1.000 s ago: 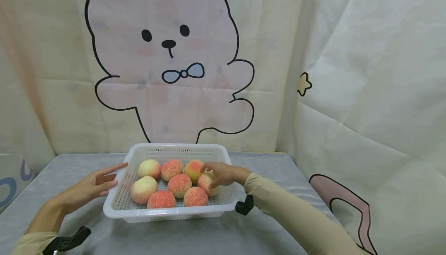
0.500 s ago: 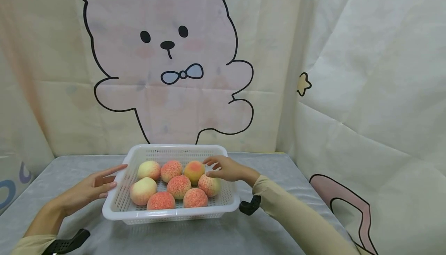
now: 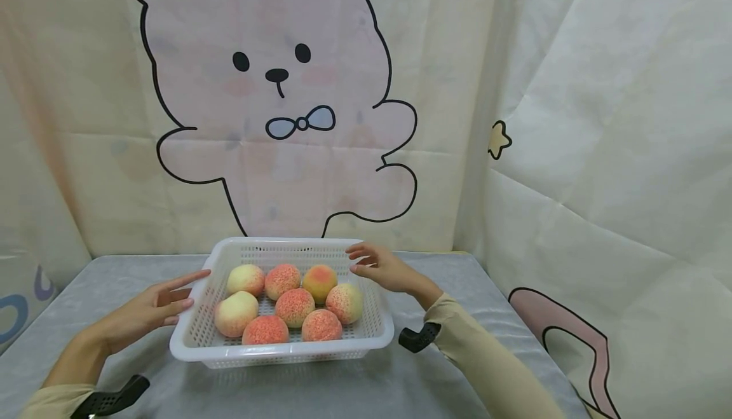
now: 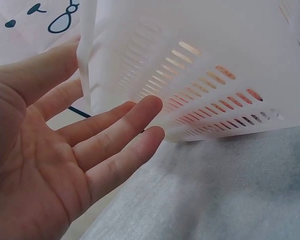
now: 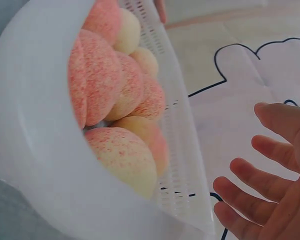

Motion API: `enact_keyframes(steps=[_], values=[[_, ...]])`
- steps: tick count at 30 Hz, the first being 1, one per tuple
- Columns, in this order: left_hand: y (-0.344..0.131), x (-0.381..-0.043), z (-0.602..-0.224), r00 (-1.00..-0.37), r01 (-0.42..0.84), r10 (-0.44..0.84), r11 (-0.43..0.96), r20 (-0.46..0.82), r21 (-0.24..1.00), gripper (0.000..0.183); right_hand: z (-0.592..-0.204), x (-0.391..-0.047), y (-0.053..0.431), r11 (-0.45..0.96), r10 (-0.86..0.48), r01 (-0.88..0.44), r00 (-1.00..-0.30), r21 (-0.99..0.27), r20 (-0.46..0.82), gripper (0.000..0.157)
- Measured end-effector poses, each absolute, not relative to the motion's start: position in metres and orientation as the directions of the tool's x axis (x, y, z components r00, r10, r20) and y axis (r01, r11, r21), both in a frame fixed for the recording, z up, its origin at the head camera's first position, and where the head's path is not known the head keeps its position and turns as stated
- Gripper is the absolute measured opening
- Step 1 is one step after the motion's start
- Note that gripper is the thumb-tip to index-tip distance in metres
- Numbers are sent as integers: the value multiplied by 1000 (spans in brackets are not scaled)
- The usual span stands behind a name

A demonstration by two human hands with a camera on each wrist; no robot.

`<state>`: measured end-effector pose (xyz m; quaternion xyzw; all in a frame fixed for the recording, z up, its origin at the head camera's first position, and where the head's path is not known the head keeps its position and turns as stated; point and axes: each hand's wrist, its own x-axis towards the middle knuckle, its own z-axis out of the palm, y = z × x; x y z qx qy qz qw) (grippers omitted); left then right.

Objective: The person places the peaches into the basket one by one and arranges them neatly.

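Note:
A white plastic basket (image 3: pixel 257 351) with slotted walls holds several peaches, some red-speckled and some pale yellow. My left hand (image 3: pixel 138 312) is at the basket's left side, fingers loosely extended, with fingertips right at its rim and outer wall in the left wrist view. Over the back right corner of the basket is my right hand (image 3: pixel 390 271), holding nothing, its fingers relaxed and apart. Nearest to it lie a yellow-and-red peach (image 3: pixel 345 303) and an orange-yellow peach (image 3: pixel 319 282). The right wrist view shows the right hand (image 5: pixel 270 185) beside the rim, apart from the fruit.
The basket stands on a table with a grey cloth (image 3: pixel 286 393). Behind it hangs a curtain (image 3: pixel 434 203) printed with a pink cartoon animal, and another pale curtain (image 3: pixel 617 152) closes off the right side. Black camera mounts (image 3: pixel 420 337) sit on both wrists.
My right hand has let go of the peach at the basket's right, then risen and moved back and right to the rim. The left hand and the peaches look unmoved.

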<state>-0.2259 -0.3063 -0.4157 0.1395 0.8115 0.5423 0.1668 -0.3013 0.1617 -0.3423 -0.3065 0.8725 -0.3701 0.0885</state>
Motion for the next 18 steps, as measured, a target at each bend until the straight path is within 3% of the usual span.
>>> enact_keyframes(steps=[18], values=[[-307, -225, -414, -903, 59, 416, 358, -103, 932, 66, -351, -286, 196, 326, -485, -468, -829, -822, 280, 44]])
